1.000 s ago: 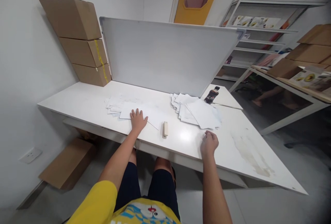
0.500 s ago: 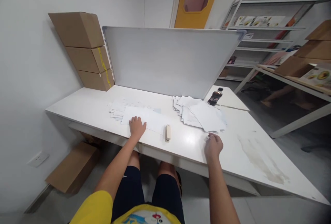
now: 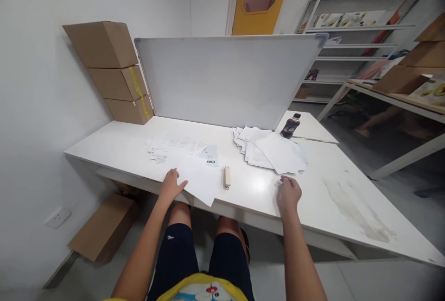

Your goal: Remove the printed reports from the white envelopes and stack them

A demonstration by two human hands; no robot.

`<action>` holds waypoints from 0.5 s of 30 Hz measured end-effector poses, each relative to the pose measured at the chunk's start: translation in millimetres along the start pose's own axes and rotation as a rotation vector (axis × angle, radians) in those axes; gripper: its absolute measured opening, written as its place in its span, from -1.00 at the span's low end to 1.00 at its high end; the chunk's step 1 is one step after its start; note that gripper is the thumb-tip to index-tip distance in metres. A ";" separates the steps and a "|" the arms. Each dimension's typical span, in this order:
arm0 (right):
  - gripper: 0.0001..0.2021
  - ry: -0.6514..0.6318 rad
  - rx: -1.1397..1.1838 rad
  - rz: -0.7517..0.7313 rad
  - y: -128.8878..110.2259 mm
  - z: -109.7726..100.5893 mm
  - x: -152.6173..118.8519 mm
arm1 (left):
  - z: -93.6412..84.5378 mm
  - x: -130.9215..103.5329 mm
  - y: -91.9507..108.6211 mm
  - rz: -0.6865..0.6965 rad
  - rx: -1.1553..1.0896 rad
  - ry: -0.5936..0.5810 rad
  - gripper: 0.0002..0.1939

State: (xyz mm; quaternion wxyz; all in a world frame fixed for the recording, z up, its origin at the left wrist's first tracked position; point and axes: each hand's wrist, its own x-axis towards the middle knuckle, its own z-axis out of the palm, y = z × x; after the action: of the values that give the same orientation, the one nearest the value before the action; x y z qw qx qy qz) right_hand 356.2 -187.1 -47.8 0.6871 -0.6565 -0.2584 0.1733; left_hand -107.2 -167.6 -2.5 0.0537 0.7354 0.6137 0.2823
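Observation:
My left hand lies on a white sheet of paper near the table's front edge, thumb spread from the fingers. One corner of that sheet reaches the edge. Behind it are loose papers and a light blue printed card. A cream stapler stands just right of the sheet. My right hand rests on the table farther right, fingers closed together; what they pinch, if anything, I cannot make out. Just beyond it is a fanned pile of white papers.
The white table has a brownish stain at right. A whiteboard stands along its back. Stacked cardboard boxes are at the left, a dark drink bottle behind the pile. Another box sits on the floor.
My left hand has moved toward me and slightly left. The sheet under it has turned and come to the front edge, uncovering the blue card. My right hand stays in place.

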 end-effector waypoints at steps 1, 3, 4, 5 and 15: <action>-0.79 -0.004 0.002 0.008 -0.6 -0.1 -0.4 | -3.1 -1.6 -3.6 0.016 -0.035 -0.018 -0.68; -0.79 -0.009 -0.008 0.015 -1.7 -0.2 -0.9 | -7.0 -3.4 -7.0 0.017 -0.080 -0.028 -0.64; -0.79 -0.009 -0.016 0.014 -2.2 -0.2 -1.1 | -7.5 -4.0 -6.6 0.003 -0.088 -0.014 -0.60; -0.79 -0.009 -0.022 0.012 -2.6 -0.1 -1.2 | -7.0 -4.5 -5.0 -0.012 -0.089 0.010 -0.56; -0.80 -0.025 -0.022 0.002 -2.1 2.2 -1.2 | -13.7 17.4 -15.7 -0.305 -0.303 0.439 -0.68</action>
State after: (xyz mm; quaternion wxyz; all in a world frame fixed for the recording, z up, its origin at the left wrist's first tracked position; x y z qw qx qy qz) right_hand 353.8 -186.1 -45.9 0.6765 -0.6620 -0.2683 0.1794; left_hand -125.9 -151.3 8.4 0.0706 0.5397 0.6648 0.5116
